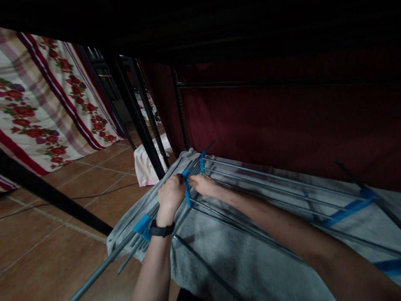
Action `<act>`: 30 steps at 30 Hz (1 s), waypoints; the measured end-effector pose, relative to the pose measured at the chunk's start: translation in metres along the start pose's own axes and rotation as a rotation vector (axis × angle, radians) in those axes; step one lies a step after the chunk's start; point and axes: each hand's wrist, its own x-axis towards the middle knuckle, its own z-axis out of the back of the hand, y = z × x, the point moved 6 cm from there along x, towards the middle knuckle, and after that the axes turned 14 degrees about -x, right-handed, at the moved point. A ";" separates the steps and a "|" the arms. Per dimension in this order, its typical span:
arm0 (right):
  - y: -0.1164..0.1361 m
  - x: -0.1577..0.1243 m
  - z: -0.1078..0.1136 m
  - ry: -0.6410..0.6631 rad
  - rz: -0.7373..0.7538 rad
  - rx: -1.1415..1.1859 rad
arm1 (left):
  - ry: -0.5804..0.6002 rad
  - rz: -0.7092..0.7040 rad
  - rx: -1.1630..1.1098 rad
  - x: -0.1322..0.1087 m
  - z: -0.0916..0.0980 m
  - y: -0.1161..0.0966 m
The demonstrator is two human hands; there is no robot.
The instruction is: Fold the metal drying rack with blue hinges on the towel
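A rack of grey metal tubes (282,182) with blue plastic connectors lies on a grey cloth. My left hand (171,191), with a dark band at its wrist, is closed around a blue connector (188,196) at the rack's left end. From the other side my right hand (203,184) meets the same connector, fingers pressed together at a tube end; the exact grip is partly hidden. Another blue connector (202,164) stands just beyond the right hand. Nearer me, several tubes run through a third blue connector (143,228).
Grey cloth (216,259) covers the surface under the rack. A dark metal frame (138,113) rises at the left, with a dark beam overhead. Dark red fabric (282,125) hangs behind. Flowered fabric (46,104) hangs over the tiled floor (78,200), where a cable (94,194) lies.
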 end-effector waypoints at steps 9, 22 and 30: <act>-0.002 -0.009 0.002 -0.010 -0.011 -0.007 | 0.023 0.032 0.016 -0.003 -0.004 -0.005; 0.000 -0.014 0.003 0.016 -0.034 -0.046 | 0.043 0.015 0.047 -0.007 -0.009 -0.007; -0.005 -0.012 -0.001 0.015 -0.088 -0.068 | 0.051 0.019 0.063 -0.009 -0.012 -0.012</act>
